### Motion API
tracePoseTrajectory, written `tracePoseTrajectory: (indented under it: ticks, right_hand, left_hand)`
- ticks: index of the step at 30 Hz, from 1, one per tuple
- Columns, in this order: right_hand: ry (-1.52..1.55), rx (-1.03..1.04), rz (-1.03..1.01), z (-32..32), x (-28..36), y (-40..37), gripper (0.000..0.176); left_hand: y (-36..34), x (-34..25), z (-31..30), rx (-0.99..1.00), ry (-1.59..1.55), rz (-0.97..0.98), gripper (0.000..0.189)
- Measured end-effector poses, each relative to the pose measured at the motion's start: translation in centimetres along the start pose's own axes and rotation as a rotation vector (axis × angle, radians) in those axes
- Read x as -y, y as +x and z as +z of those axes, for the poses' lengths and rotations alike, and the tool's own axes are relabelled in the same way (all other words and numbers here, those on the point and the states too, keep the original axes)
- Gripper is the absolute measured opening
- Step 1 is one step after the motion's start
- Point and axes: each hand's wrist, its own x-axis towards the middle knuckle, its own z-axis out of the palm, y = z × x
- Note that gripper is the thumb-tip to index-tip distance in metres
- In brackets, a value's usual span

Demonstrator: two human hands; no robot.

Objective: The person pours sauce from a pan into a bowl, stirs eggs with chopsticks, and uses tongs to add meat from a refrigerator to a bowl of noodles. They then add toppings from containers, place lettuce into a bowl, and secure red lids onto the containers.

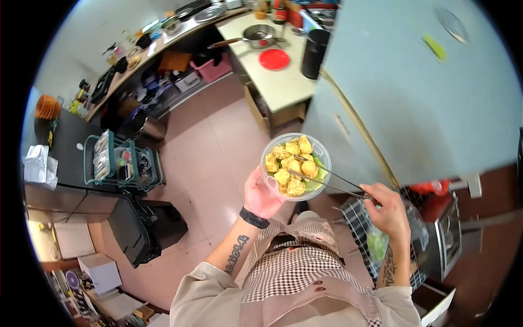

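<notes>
A clear plastic bowl rests in my left hand, whose fingers cup it from below and the side; part of that hand is hidden under the bowl. Yellow-coated food chunks fill it over green lettuce leaves. My right hand is closed on slim metal tongs. Their two arms reach left over the bowl's rim, spread apart, with the tips among the yellow chunks near the middle.
At my right stands a pale blue fridge. Ahead, a cream table carries a saucepan, a red lid and a black cylinder. A black bin and a teal rack are to the left.
</notes>
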Motion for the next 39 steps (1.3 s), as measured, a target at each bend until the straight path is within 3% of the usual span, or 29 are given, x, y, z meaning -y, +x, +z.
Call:
tracePoseTrajectory:
  ticks: [9,19,27,31,34,35,39]
  right_hand:
    - [-0.027,0.179,-0.427,11.8,9.1,32.3,0.026]
    - [0.16,0.385,-0.788,26.0,28.1,68.0,0.025]
    - [0.277,0.526,-0.692,43.0,42.9,92.0,0.025]
    - [0.211,0.51,-0.764,51.3,51.8,105.3,0.022]
    - [0.22,0.442,-0.81,60.1,57.8,115.4,0.02]
    - [0.179,0.346,-0.927,63.7,59.2,118.3,0.019]
    - [0.016,0.373,-1.007,77.9,67.1,129.5,0.017]
  left_hand:
    - [7.2,-26.4,-4.0,-0.044,0.049,0.36,0.066]
    - [12.6,-57.0,-5.4,-0.112,-0.064,0.797,0.072]
    - [18.0,-83.9,-11.9,-0.104,-0.124,0.869,0.075]
    - [19.1,-97.2,-12.9,-0.086,-0.131,0.905,0.077]
    - [20.1,-105.2,-13.8,-0.137,-0.138,0.994,0.076]
    - [20.2,-107.3,-14.0,-0.161,-0.131,1.031,0.076]
    - [22.3,-115.4,-16.7,-0.198,-0.213,1.11,0.074]
